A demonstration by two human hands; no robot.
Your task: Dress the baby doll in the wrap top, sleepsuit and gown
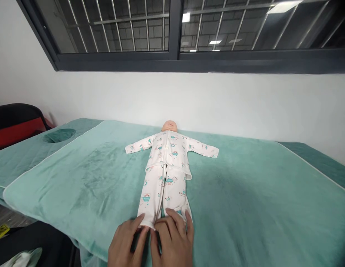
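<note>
A baby doll (pixel 170 126) lies on its back on the bed, arms stretched out sideways. It wears a white printed baby top (pixel 168 148) and matching baby pants (pixel 152 185). At the bottom cuff of the pants leg on the left, my left hand (pixel 126 243) pinches the hem between thumb and fingers. My right hand (pixel 173 239) is closed over the lower end of the other leg, its fingers bent on the cloth. The doll's feet are hidden by the cuffs and my hands.
A green cover (pixel 244 200) spreads over the bed, with a round hole (pixel 59 135) at its left end. Behind stands a white wall (pixel 189 100) under a dark-framed window (pixel 172 63). A red and black chair (pixel 19 128) is at the left, and a black item (pixel 47 241) lower left.
</note>
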